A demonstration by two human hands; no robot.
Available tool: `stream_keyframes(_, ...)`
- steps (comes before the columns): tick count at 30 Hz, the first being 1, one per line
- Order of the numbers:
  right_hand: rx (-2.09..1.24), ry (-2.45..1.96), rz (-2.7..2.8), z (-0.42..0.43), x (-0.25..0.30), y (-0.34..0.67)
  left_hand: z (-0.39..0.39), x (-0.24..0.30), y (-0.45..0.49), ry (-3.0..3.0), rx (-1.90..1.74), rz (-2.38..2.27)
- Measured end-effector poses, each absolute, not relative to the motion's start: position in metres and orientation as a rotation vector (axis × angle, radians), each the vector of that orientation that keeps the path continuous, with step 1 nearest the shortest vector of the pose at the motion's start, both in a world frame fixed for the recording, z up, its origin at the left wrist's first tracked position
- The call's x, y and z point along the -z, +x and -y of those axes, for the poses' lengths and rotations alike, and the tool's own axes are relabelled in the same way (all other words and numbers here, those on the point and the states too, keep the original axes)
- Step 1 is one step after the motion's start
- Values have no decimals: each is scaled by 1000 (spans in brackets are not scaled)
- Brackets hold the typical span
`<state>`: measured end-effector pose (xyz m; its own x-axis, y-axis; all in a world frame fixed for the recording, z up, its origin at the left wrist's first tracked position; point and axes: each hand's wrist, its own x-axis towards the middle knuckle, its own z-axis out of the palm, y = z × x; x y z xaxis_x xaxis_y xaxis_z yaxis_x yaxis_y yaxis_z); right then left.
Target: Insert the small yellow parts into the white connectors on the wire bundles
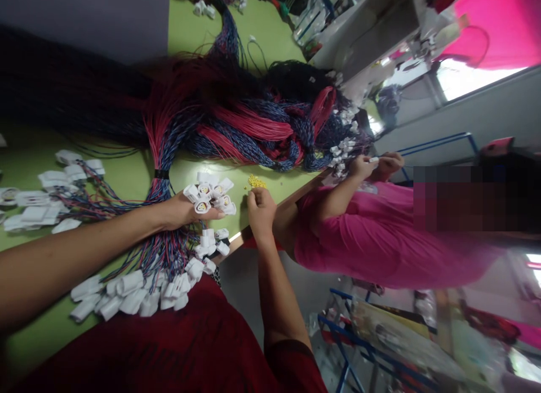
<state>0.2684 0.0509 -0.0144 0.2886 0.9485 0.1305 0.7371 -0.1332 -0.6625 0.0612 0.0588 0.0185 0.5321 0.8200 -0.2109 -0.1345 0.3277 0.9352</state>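
Observation:
My left hand (176, 210) is wrapped round several white plastic connectors (205, 191), their open faces turned up and yellow bits showing inside some. Wires trail down from that bunch. Beside it, my right hand (262, 211) is closed in a pinch at a small heap of tiny yellow pieces (256, 182) on the green table (198, 166). Whatever lies between those fingertips is too small to make out. Under my left wrist runs a thick bundle of blue, red and black twisted wires (158, 148), tied with a black band (161, 174).
More white connectors lie in front of me (133, 283) and at the left (40, 199). Long wire hanks (253, 125) cover the far side. At the right, a co-worker in a pink shirt (363, 235) handles a white connector. A blue metal frame (346, 331) stands behind.

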Motion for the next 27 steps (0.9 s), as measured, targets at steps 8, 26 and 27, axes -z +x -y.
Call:
stream_keyframes(8,-471,-1643,1650,-18,-25,243,-58,-13,61,955,-688,-721)
stream_keyframes(26,-364,-1486,2098,-3,-51,233,-57,-15,61,1117,-690,-811)
stream_keyframes(27,-338,-1494,2122,-3,-50,233,-57,-15,62,1133,-682,-815)
